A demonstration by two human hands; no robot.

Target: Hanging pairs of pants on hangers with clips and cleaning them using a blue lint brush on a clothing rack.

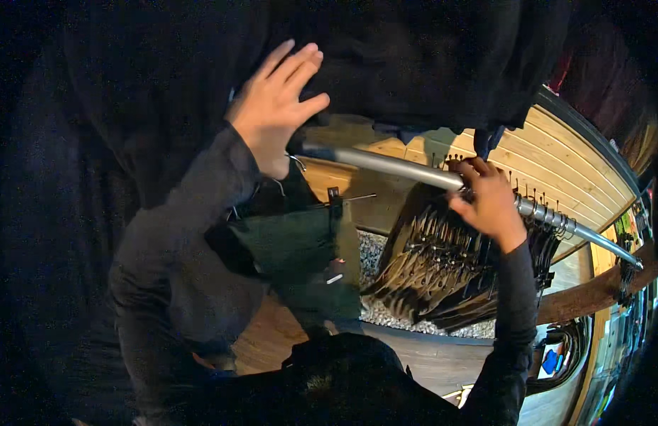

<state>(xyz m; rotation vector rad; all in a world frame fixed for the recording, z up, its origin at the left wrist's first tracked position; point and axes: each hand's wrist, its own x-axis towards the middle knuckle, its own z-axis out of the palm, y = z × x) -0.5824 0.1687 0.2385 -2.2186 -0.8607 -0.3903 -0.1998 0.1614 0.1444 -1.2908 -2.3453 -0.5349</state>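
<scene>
Your left hand point(276, 106) presses flat, fingers spread, against the dark garment point(386, 57); your right hand point(489, 202) curls its fingers around the grey metal rail point(386, 163) above dark wooden hangers point(435, 270).

Place: a clothing shop or its stockroom.
Rail: a long metal clothes rail point(414, 169) runs from the centre to the far right.
Hangers: a dense row of empty hangers point(442, 266) hangs from it on the right.
Garments: dark garments point(414, 64) fill the top and left.
Walls: pale wooden planking point(556, 167) lies behind the rail.
</scene>
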